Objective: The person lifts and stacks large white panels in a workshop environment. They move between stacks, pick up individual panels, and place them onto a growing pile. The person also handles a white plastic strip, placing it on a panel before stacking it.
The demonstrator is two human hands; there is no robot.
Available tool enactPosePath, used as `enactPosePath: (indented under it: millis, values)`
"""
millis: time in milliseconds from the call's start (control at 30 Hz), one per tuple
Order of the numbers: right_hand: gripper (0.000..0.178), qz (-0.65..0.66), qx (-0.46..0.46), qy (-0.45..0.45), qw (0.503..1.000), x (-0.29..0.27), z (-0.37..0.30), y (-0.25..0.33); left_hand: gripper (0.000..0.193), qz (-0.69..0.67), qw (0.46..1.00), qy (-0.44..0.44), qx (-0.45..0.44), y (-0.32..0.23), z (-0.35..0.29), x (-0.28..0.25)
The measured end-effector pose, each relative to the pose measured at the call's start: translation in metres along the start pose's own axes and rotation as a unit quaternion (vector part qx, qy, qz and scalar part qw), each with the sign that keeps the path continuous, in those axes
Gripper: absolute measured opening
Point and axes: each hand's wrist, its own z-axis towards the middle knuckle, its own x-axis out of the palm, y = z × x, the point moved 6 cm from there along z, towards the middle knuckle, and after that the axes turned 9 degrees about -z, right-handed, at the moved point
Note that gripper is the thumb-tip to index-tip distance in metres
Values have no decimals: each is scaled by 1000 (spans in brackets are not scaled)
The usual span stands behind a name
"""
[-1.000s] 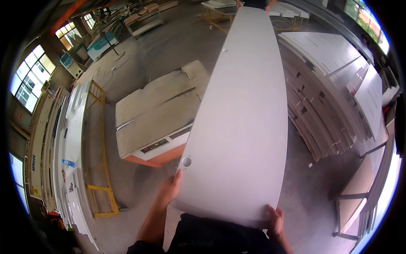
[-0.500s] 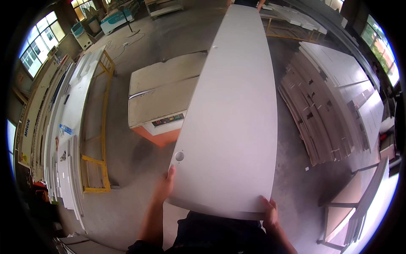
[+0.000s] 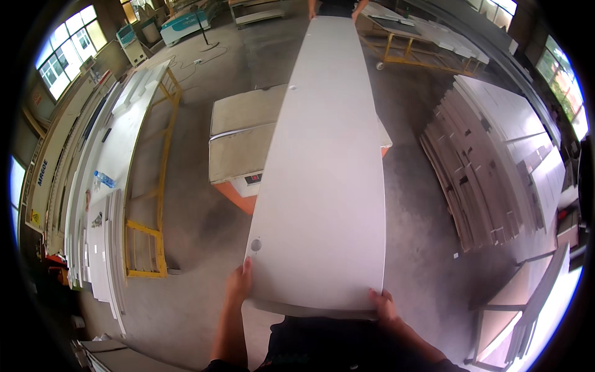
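Observation:
A long white panel (image 3: 322, 173) stretches away from me, with round holes along its left edge. My left hand (image 3: 239, 280) grips its left side near the close end, thumb on top just below a hole (image 3: 256, 245). At the near right corner my right hand (image 3: 385, 305) is closed on the edge, thumb on the upper face. The fingers of both hands are mostly hidden beneath. Another person's hands (image 3: 312, 8) are at the far end of the panel. Under the panel's middle stands a machine (image 3: 245, 152) with a beige top and orange lower body, partly covered.
To the left, a yellow-framed rack (image 3: 162, 204) carries white boards and a blue-tinted bottle (image 3: 104, 180). A tall stack of boards (image 3: 474, 173) stands on the right, with more leaning panels (image 3: 539, 310) nearer. Behind is a yellow-legged table (image 3: 396, 49).
The panel's far end has swung left and appears lower, so the machine now shows on both sides of it. Both my hands keep their hold; my right hand has shifted slightly left.

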Motion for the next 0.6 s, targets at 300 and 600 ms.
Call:
enactPosePath:
  millis: [300,600]
  values:
    - [45,-36,21,-69,997,-2,47,17,79,-83,996,-12,-18,16,24,11]
    - [41,-74,7,-26,997,5,188,91,82,-66,994,-68,-61,-21,111,44]
